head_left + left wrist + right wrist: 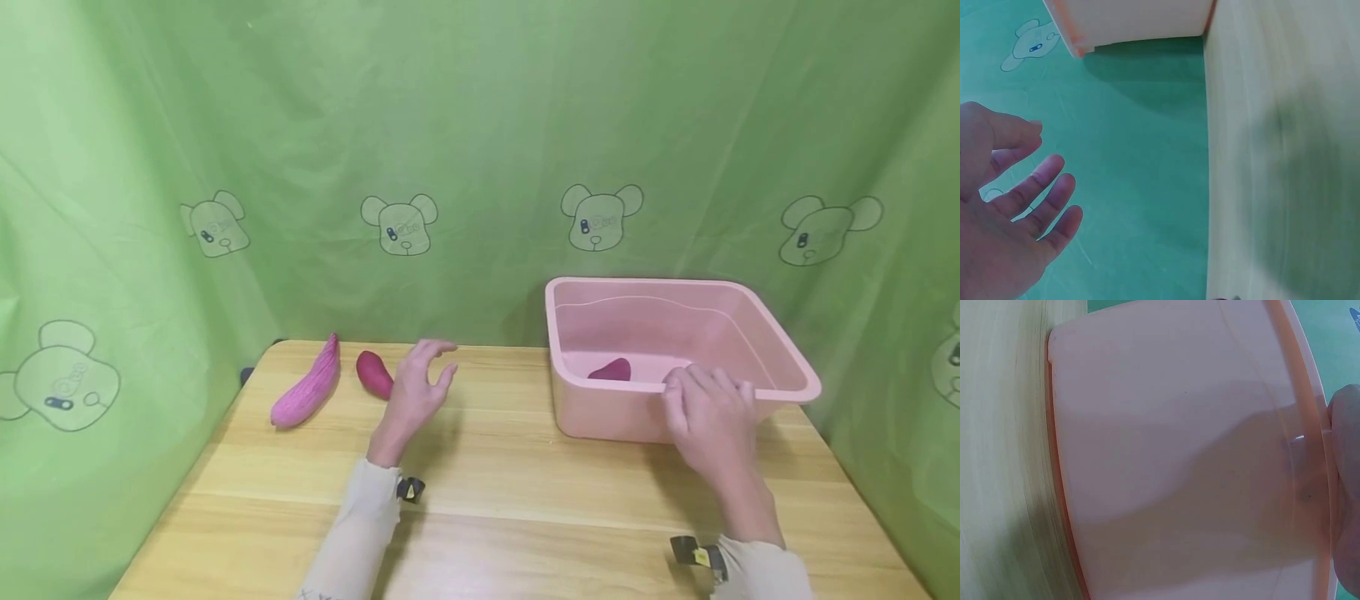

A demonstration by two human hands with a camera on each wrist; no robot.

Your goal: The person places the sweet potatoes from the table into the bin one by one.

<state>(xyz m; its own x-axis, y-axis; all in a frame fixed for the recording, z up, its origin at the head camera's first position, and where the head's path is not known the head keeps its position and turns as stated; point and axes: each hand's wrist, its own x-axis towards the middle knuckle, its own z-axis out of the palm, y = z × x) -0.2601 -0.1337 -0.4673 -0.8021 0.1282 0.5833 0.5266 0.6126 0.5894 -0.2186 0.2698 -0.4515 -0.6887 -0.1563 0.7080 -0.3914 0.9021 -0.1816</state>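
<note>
My left hand [415,387] is above the table's left half with its fingers loosely bent and nothing between them. In the left wrist view, the fingers of that hand [1016,206] are spread apart. Just left of it lies a smooth dark magenta sweet-potato-shaped piece [372,373], partly hidden by the hand. Farther left is a long, ridged pink-purple vegetable [309,392], tapering to a dark tip. My right hand [712,421] grips the near rim of a pink plastic tub [611,414]. A second dark magenta piece [613,370] lies inside, partly hidden by the front wall.
The light wooden table [517,492] has its back edge against a green curtain [480,108] printed with bear heads. Curtain also hangs at both sides. The tub stands at the back right of the table. Its outer wall [1166,456] fills most of the right wrist view.
</note>
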